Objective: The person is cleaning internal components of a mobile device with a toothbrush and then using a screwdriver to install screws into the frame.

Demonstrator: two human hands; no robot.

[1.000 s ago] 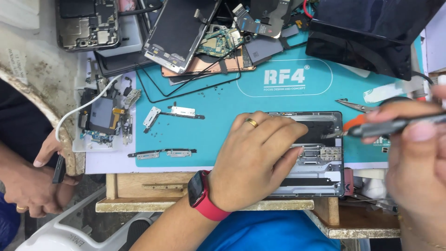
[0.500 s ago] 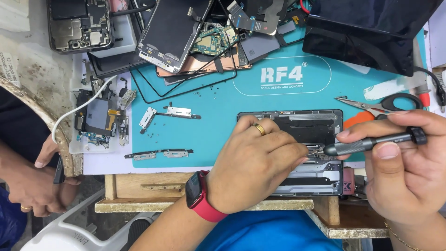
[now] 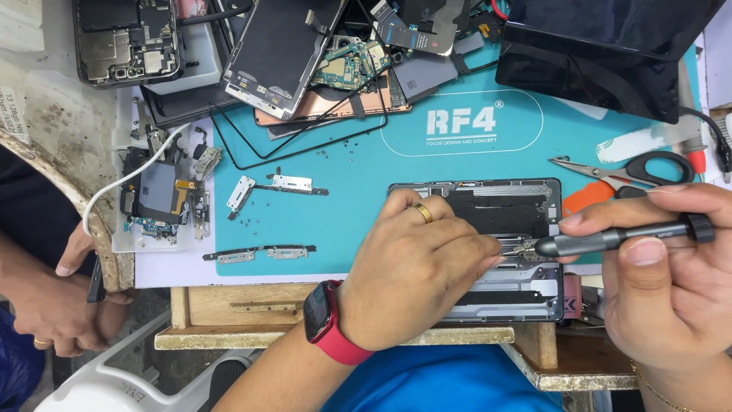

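Phone (image 3: 496, 252), opened with its back off, lies flat on the teal work mat (image 3: 358, 221) at the near edge of the bench, just in front of the person. Its dark inner plates are still in place, so the stripping looks only partly done; several small metal brackets (image 3: 293, 183) and loose screws already lie on the mat to the left, well apart from it. Behind it, at the far edge of the mat, sits a heap of other opened phones and screens (image 3: 282, 53), and a pair of scissors (image 3: 633, 168) lies near its right end. The left hand (image 3: 415, 275), with a ring and a red watch, presses down on the body, fingertips pinched at the spot being worked; whether they hold anything small cannot be told. The right hand (image 3: 671, 282) is closed around a slim dark screwdriver (image 3: 618, 238), its tip touching the inside of the frame beside those fingertips. Another person's hands (image 3: 53, 305) rest at the left edge of the bench.
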